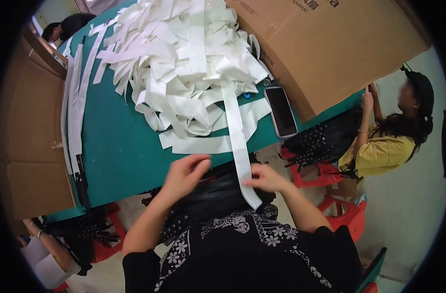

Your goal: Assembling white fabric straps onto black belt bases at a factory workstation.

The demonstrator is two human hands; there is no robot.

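A long white fabric strip (236,132) runs from the heap down over the table's near edge, its loose end hanging above my lap. My right hand (268,178) pinches it near that lower end. To the left, my left hand (186,175) is in the air just off the table edge, fingers and thumb apart with nothing visible between them. Beyond both hands a large tangled heap of white strips (179,63) covers much of the green table (111,161). Across my lap lies a bundle of black material with metal eyelets (203,200), partly hidden by my arms.
A phone (280,112) lies right of the heap, beside a big cardboard box (330,53). Another cardboard box (35,136) stands at left, near long white covered strips (76,102). Co-workers sit at both sides; one in a yellow top (384,151) is at right, near red stools (342,215).
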